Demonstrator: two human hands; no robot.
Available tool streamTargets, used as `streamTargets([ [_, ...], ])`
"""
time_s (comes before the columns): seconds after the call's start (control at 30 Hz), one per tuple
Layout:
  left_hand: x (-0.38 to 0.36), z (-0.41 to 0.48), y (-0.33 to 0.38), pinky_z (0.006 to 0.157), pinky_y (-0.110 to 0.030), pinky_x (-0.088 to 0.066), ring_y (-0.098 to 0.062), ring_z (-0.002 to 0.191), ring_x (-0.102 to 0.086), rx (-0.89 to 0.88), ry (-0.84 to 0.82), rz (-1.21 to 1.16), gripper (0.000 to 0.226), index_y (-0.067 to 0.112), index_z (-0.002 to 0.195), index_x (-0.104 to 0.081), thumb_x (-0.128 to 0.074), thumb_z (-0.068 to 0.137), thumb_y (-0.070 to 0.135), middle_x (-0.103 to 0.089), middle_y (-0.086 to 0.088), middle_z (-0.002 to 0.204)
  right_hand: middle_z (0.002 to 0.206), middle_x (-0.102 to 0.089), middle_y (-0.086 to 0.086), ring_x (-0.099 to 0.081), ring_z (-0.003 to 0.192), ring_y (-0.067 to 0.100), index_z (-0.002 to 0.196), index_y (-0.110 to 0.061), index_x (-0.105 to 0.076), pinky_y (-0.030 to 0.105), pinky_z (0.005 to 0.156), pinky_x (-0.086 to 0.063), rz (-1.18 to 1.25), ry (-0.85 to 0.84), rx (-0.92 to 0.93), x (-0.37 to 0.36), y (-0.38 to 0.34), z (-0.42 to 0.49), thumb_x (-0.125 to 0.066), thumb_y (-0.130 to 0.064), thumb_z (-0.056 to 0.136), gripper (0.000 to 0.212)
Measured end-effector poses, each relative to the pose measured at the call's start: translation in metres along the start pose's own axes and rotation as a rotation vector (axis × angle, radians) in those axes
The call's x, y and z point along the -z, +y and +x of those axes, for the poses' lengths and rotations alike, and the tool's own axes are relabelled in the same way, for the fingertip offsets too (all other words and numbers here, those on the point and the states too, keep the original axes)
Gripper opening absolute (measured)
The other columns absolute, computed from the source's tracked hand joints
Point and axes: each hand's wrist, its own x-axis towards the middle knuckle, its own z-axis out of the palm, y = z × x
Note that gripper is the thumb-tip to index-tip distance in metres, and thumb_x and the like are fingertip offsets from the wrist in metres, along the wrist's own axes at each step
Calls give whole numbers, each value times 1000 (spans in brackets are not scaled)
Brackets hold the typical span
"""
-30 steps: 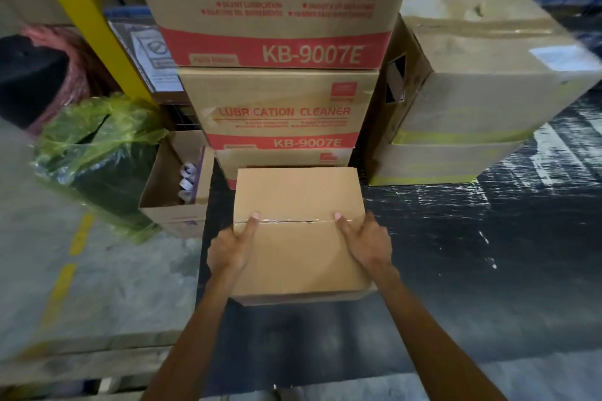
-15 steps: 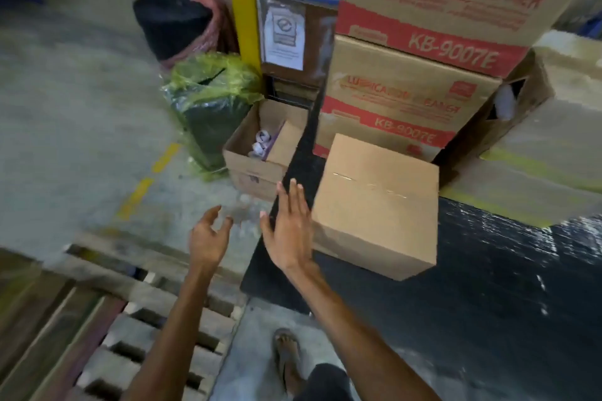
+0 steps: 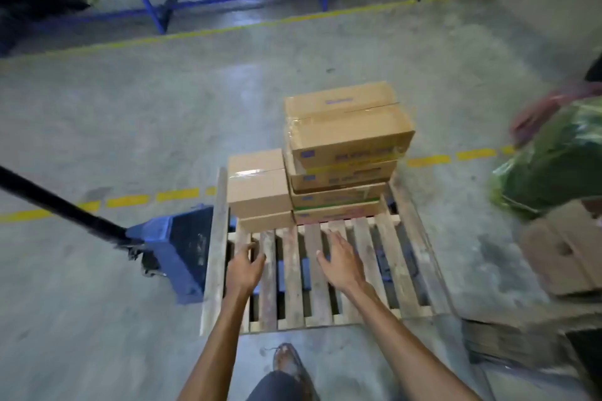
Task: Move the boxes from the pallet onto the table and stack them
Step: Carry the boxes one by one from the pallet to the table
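A wooden pallet (image 3: 413,257) lies on the concrete floor in front of me. On its far end stands a tall stack of flat cardboard boxes (image 3: 345,137), several high. Beside it on the left sits a lower stack of two plain boxes (image 3: 257,187). My left hand (image 3: 244,270) and my right hand (image 3: 342,262) hover over the bare slats at the pallet's near end, both empty with fingers loose. Neither hand touches a box. The table is out of view.
A blue pallet jack (image 3: 176,247) with a black handle (image 3: 55,202) stands at the pallet's left side. A green wrapped bundle (image 3: 553,163) and cardboard (image 3: 563,251) lie at the right. Blue racking (image 3: 156,0) runs along the back. My shoe (image 3: 288,361) is near the pallet's front edge.
I let go of the plain box on the black table and turned left. The view swung from the table's box stacks to the pallet; both hands are now empty over the slats.
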Motion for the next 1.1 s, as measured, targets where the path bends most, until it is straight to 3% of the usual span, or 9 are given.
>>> streamTargets([
  [0.27,123,32,-88,105,-37,-44,-31,129,-59,187,104,-188,45,12,139,-60,-65,95,25,-64,-14,138,160,-39,7,-40,145,26,157,-15,-33,31,112,-35,-43,-137,89,-85,-131,32,-55,-33,101,62],
  [0.37,139,61,-81,107,-39,-44,-30,129,-58,194,108,-253,45,15,139,-59,-64,96,25,-64,-12,139,158,-43,6,-42,144,25,155,-13,-36,30,112,-34,-34,-140,96,-93,-149,64,-57,-32,101,61],
  [0.47,153,103,-67,108,-38,-42,-30,132,-56,185,97,-307,45,12,140,-57,-64,97,21,-61,-14,141,146,-56,9,-53,133,31,153,-16,-39,36,101,-44,-31,-110,64,-98,-162,112,-58,-32,99,58],
  [0.57,162,155,-52,106,-34,-41,-29,133,-55,170,77,-327,47,10,143,-55,-63,98,19,-59,-14,143,144,-57,12,-52,133,33,153,-12,-39,35,104,-42,-3,-87,43,-99,-174,164,-61,-22,99,60],
  [0.7,161,250,-41,95,-28,-39,-28,130,-57,197,51,-318,46,12,142,-56,-64,98,20,-62,-13,140,144,-56,14,-52,133,32,153,-10,-39,32,107,-40,12,-73,16,-118,-185,254,-61,-18,99,59],
  [0.87,130,414,-48,104,-31,-39,-26,134,-53,326,-19,-312,50,15,145,-53,-66,97,22,-58,-11,145,155,-46,9,-44,142,27,156,-14,-35,35,118,-34,54,-83,-74,-173,-170,406,-60,-19,100,61],
  [0.93,106,478,-57,108,-33,-38,-26,137,-51,390,-30,-301,54,16,149,-49,-65,98,25,-55,-8,149,155,-46,10,-43,143,27,155,-13,-36,40,119,-35,71,-26,-145,-199,-155,464,-59,-19,99,61],
  [1.03,74,548,-73,112,-37,-35,-26,141,-45,450,-51,-309,65,19,155,-38,-65,98,34,-47,-6,156,155,-46,10,-43,143,25,155,-12,-35,32,119,-30,130,45,-247,-227,-133,525,-59,-20,99,62],
  [1.1,44,591,-87,113,-37,-35,-27,142,-44,464,-78,-288,73,20,158,-32,-66,96,40,-44,-5,158,156,-45,10,-41,144,25,156,-12,-33,36,120,-31,138,87,-305,-249,-106,563,-58,-27,99,64],
])
